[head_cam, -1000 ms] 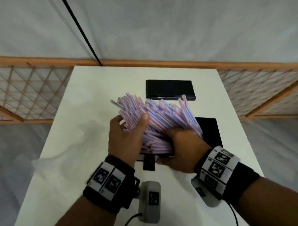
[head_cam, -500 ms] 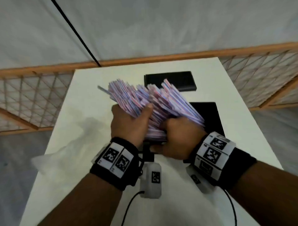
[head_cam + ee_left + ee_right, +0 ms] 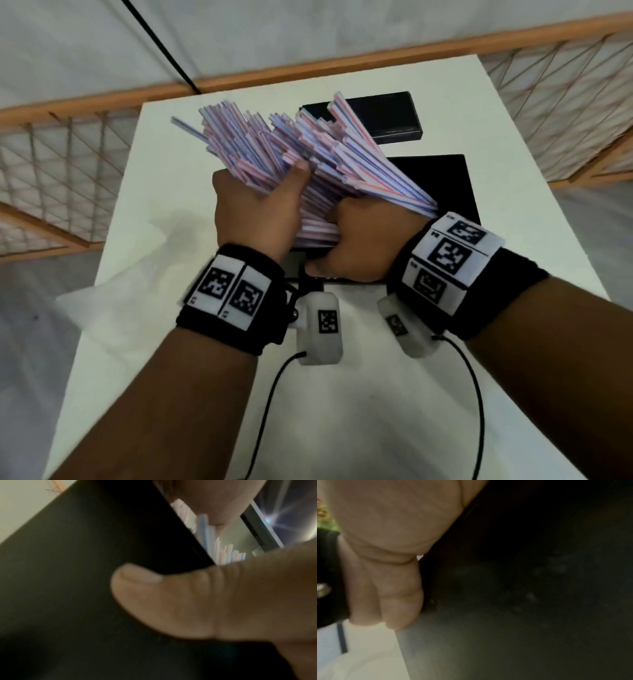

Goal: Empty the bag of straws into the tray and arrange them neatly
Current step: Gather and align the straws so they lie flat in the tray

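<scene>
A thick bundle of pink-, blue- and white-striped straws (image 3: 308,150) fans up and away from me over the black tray (image 3: 442,181). My left hand (image 3: 260,205) grips the bundle's left side, thumb across the straws. My right hand (image 3: 363,236) grips its right lower end, fingers curled under. Both hands hold the bundle above the tray's near half. In the left wrist view, straw ends (image 3: 223,553) show past my thumb and the tray's black wall (image 3: 102,534). The right wrist view shows curled fingers (image 3: 399,601) against the dark tray. The clear plastic bag (image 3: 113,308) lies crumpled at the table's left edge.
A second black tray or lid (image 3: 387,116) lies at the far end of the white table (image 3: 342,411). Wooden lattice railings (image 3: 61,161) flank the table left and right. Cables run from the wrist cameras over the table's near part.
Both hands have lifted the straw bundle and tilted it more upright; the straws fan out further toward the far tray. The head view has shifted closer and to the right.
</scene>
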{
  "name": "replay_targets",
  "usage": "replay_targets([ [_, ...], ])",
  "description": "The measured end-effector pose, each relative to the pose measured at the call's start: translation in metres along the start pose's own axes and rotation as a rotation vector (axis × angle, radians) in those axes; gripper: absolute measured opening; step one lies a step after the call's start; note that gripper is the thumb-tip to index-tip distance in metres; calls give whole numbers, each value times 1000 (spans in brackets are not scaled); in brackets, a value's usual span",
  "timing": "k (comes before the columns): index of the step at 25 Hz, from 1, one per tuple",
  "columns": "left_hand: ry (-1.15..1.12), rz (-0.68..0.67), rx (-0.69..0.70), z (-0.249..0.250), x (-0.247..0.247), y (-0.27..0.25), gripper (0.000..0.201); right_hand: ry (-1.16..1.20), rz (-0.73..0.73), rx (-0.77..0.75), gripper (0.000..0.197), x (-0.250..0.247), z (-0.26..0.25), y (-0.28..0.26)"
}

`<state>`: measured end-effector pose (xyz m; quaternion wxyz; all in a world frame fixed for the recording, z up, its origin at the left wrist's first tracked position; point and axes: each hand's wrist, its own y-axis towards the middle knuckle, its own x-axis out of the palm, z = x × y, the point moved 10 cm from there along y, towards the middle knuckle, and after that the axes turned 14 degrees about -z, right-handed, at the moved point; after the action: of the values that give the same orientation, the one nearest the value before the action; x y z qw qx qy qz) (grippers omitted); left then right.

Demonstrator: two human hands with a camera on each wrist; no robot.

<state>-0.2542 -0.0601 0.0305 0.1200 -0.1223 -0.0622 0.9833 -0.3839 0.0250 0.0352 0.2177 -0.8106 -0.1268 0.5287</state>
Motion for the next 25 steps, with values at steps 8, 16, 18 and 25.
replay_targets([
  [8, -31, -186, -40, -7, 16, 0, 90, -39, -131, 48, 47, 3, 4, 2],
  [16, -41, -290, -25, -7, 16, 0, 87, -8, -212, 108, 43, 0, 1, 2],
  [18, 16, -390, -13, -11, 24, 1, 96, 10, -203, 125, 54, 2, 3, 3],
  [25, 40, -312, -33, -5, 16, -10, 84, -32, -178, 140, 50, 0, 1, 0],
])
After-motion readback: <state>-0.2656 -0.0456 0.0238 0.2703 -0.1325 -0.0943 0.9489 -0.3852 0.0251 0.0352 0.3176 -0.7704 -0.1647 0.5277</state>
